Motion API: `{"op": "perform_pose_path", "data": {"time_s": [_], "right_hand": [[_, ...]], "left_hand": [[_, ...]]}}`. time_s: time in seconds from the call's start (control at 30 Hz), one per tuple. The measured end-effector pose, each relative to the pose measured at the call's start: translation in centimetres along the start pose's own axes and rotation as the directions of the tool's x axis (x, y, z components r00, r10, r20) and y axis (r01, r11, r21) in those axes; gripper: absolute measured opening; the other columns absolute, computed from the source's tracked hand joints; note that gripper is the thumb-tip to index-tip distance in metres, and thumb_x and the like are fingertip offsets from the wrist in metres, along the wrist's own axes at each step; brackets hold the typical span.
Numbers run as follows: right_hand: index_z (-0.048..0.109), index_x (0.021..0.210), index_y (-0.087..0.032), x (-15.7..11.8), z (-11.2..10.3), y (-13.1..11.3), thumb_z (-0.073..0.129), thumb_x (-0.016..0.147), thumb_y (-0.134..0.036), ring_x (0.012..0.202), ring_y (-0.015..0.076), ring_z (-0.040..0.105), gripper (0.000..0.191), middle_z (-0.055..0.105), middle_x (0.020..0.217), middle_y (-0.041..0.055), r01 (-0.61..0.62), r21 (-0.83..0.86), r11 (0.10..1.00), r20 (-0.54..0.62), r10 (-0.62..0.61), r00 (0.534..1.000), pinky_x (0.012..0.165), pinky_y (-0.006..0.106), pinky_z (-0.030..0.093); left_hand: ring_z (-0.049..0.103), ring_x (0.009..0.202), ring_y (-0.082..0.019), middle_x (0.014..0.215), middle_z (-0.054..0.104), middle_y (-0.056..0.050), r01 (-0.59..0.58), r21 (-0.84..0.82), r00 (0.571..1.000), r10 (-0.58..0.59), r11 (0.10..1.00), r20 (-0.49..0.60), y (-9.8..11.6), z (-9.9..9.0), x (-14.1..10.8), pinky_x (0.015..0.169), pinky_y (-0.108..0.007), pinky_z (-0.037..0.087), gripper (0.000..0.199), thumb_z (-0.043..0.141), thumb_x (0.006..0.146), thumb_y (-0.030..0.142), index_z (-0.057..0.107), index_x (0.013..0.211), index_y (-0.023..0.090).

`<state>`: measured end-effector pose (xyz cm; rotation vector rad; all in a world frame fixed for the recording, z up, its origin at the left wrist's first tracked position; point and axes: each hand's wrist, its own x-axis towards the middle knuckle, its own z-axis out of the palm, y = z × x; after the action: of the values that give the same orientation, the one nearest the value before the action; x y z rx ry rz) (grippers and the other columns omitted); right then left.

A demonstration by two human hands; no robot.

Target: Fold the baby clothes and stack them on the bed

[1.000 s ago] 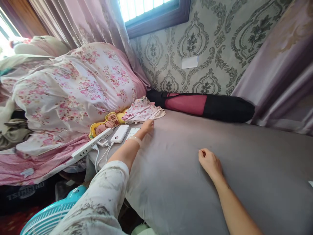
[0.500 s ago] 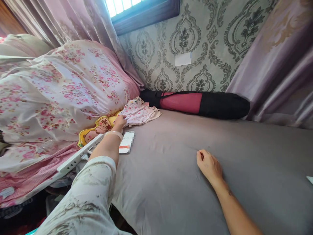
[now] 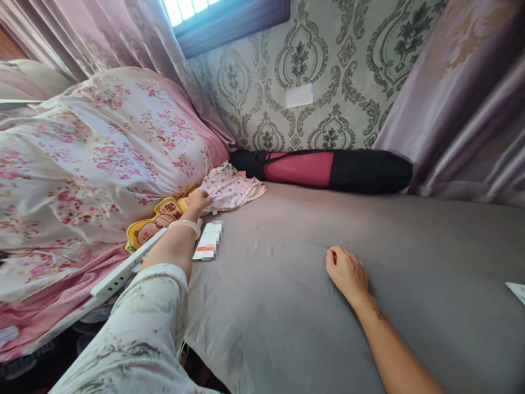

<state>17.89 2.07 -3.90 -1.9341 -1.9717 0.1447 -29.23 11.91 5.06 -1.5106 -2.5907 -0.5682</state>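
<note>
The left hand (image 3: 198, 202) is touching the flowered cloth (image 3: 234, 189) just beyond the phone (image 3: 204, 241).
From where I'm standing, the cloth is lying crumpled on the grey sheet (image 3: 279, 295), and the fingers are meeting its left edge; they're partly hidden, so I can't tell whether they're gripping. The right hand (image 3: 348, 274) is resting loosely curled, nothing showing in it, well right of the phone. The forearm (image 3: 174, 254) is passing the phone's left side and hiding part of the power strip (image 3: 121, 276): a low backward sweep could be knocking both. The yellow cushion (image 3: 148, 230), sitting left of the phone, could be dragging along if stray fingertips are catching it.
</note>
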Motion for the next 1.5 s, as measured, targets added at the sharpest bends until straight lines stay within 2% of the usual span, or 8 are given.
{"op": "perform_pose_path", "data": {"time_s": [0.33,0.57,0.7,0.8,0.97,1.1,1.23,1.5], "right_hand": [[0.065,0.094,-0.021,0.1,0.2,0.1,0.042,0.095,-0.027,0.084,0.0196,0.061,0.024,0.070,0.095,0.0083,0.004,0.015,1.000,0.013,-0.004,1.000,0.068,0.030,0.033],[0.065,0.094,-0.021,-0.2,-0.1,-0.1,0.041,0.096,-0.025,0.088,0.0179,0.061,0.024,0.070,0.098,0.0068,0.004,0.022,1.000,0.016,-0.004,1.000,0.071,0.028,0.035],[0.066,0.093,-0.021,-0.4,-0.7,0.1,0.042,0.095,-0.024,0.086,0.0170,0.062,0.024,0.071,0.097,0.0062,0.012,0.070,0.997,0.022,-0.013,1.000,0.070,0.027,0.035],[0.067,0.091,-0.021,-0.3,-0.9,0.4,0.045,0.094,-0.024,0.083,0.0165,0.063,0.023,0.071,0.092,0.0059,-0.012,0.139,0.990,0.052,0.005,0.999,0.067,0.026,0.035],[0.068,0.085,-0.020,0.7,-1.2,1.2,0.048,0.089,-0.023,0.080,0.0157,0.065,0.020,0.072,0.084,0.0050,-0.105,0.485,0.868,0.040,0.098,0.994,0.069,0.024,0.042],[0.064,0.087,-0.018,1.2,-3.3,1.3,0.049,0.086,-0.031,0.067,0.0140,0.066,0.020,0.070,0.076,0.0023,-0.136,0.838,0.529,0.021,0.218,0.976,0.060,0.023,0.048],[0.061,0.087,-0.019,1.1,-6.3,0.8,0.057,0.081,-0.045,0.057,0.0125,0.063,0.028,0.067,0.073,0.0004,-0.062,0.963,0.262,0.007,0.208,0.978,0.047,0.020,0.046],[0.050,0.094,-0.022,2.2,-8.8,2.7,0.069,0.074,-0.048,0.076,0.0162,0.067,0.038,0.067,0.091,0.0027,-0.062,0.990,0.129,-0.009,0.487,0.873,0.053,0.023,0.055]], "left_hand": [[0.060,0.101,-0.029,0.097,0.068,-0.009,-0.248,0.115,0.966,0.255,0.962,-0.050,7.9,-3.1,0.1,0.092,-0.040,0.037,0.014,0.055,0.082,0.028,0.061,0.091,0.020],[0.061,0.089,-0.022,0.088,0.064,-0.004,-0.324,-0.288,0.940,0.272,0.901,-0.205,17.4,-5.0,-1.4,0.080,-0.031,0.045,0.025,0.054,0.079,0.023,0.056,0.103,0.019],[0.057,0.057,-0.014,0.061,0.054,0.004,-0.232,-0.728,0.969,0.217,0.645,-0.116,23.0,-5.2,-3.8,0.061,-0.026,0.046,0.040,0.052,0.077,0.018,0.050,0.117,0.016],[0.054,0.047,-0.011,0.054,0.051,0.005,-0.123,-0.907,0.954,0.300,0.403,0.004,26.3,-4.9,-6.4,0.052,-0.021,0.041,0.030,0.055,0.076,0.020,0.057,0.106,0.014],[0.067,0.067,-0.014,0.071,0.065,-0.001,-0.082,-0.984,0.864,0.504,0.156,0.008,30.4,-3.8,-11.5,0.061,-0.022,0.047,0.022,0.063,0.077,0.030,0.062,0.092,0.014],[0.067,0.091,-0.017,0.092,0.071,-0.004,-0.148,-0.988,0.753,0.652,0.041,-0.086,33.0,-3.2,-15.6,0.082,-0.029,0.051,0.022,0.059,0.080,0.024,0.062,0.099,0.015],[0.065,0.099,-0.019,0.111,0.069,-0.006,-0.201,-0.980,0.616,0.775,-0.016,-0.139,34.9,-3.2,-19.1,0.088,-0.035,0.050,0.034,0.052,0.082,0.019,0.057,0.116,0.018],[0.058,0.116,-0.021,0.127,0.060,-0.008,-0.397,-0.902,0.382,0.863,-0.169,-0.330,36.1,-3.8,-24.6,0.101,-0.038,0.044,0.035,0.047,0.091,0.020,0.053,0.125,0.021]]}}
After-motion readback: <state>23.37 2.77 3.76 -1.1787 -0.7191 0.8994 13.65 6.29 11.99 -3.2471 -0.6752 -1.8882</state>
